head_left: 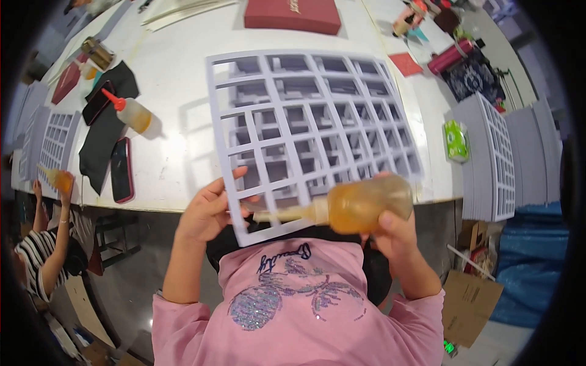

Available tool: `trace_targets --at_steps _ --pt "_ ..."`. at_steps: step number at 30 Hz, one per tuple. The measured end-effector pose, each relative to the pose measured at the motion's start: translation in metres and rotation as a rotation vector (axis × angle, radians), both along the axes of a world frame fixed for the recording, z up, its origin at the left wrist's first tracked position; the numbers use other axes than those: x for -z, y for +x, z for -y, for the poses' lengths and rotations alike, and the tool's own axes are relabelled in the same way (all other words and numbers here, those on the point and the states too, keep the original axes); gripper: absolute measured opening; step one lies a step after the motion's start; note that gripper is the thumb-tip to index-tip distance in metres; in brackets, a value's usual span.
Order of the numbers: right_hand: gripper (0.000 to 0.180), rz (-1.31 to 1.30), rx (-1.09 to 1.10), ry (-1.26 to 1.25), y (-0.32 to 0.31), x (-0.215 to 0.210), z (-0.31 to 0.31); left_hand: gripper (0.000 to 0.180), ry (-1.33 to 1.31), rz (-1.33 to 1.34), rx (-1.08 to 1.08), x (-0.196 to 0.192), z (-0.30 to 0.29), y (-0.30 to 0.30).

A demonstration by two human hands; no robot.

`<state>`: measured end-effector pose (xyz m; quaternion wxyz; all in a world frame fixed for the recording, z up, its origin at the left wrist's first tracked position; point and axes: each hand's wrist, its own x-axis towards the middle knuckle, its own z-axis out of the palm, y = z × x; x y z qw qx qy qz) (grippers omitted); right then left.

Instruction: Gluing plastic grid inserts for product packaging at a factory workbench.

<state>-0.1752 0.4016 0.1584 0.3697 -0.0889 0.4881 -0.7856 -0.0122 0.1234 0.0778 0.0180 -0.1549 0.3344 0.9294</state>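
My left hand point(210, 210) grips the lower left corner of a pale lilac foam grid sheet point(305, 131) with many square holes, held up over the white table point(177, 122). My right hand point(394, 235) holds a squeeze bottle of amber glue point(360, 204), lying sideways with its nozzle pointing left onto the sheet's lower edge. A second grid shows through the holes on the table beneath.
On the table's left lie a glue bottle with a red tip point(131, 113), two phones point(122, 171), black cloth point(104, 131). A red box point(293, 15) is at the back. Stacked grid sheets point(491, 158) and a green packet point(456, 140) stand right. Another person point(52, 238) works at the left.
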Motion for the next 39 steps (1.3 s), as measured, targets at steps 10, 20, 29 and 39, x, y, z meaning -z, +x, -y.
trace_targets --at_steps 10,20,29,39 --pt "0.050 -0.326 0.117 0.074 -0.130 0.038 0.189 0.047 -0.046 -0.065 0.201 0.066 0.114 0.018" --pt "0.052 -0.417 0.138 0.169 -0.148 0.065 0.246 0.049 0.007 0.007 0.229 0.056 0.113 0.014" --pt "0.046 -0.334 -0.140 0.206 -0.083 0.055 0.197 0.051 -0.024 -0.004 0.253 0.056 0.115 0.015" --pt "0.051 -0.263 -0.489 0.282 0.000 0.040 0.151 0.048 -0.051 0.003 0.239 0.058 0.115 0.013"
